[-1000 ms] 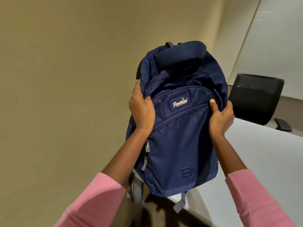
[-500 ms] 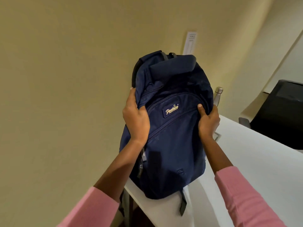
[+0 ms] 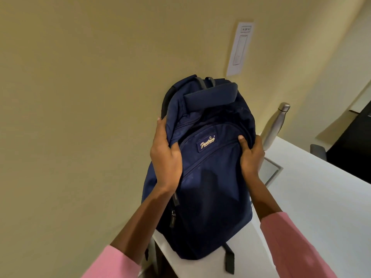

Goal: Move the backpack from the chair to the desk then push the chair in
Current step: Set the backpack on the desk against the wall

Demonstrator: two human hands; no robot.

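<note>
A navy blue backpack (image 3: pixel 210 177) with a small yellow-lettered label stands upright on the near left corner of the white desk (image 3: pixel 321 207), against the beige wall. My left hand (image 3: pixel 165 155) grips its left side near the top. My right hand (image 3: pixel 252 155) grips its right side, thumb pressed on the front pocket. Both arms wear pink sleeves. A strap end hangs over the desk's front edge. A black chair (image 3: pixel 353 141) shows only partly at the right edge, beyond the desk.
A steel bottle (image 3: pixel 275 127) stands on the desk just right of the backpack, by the wall. A grey cable hatch (image 3: pixel 273 171) is set into the desk behind my right hand. A white notice (image 3: pixel 240 49) hangs on the wall above.
The backpack came down from mid-air over the desk edge and now rests on the desk corner by the wall. Both hands kept their hold. The view swung left, moving the chair toward the right edge.
</note>
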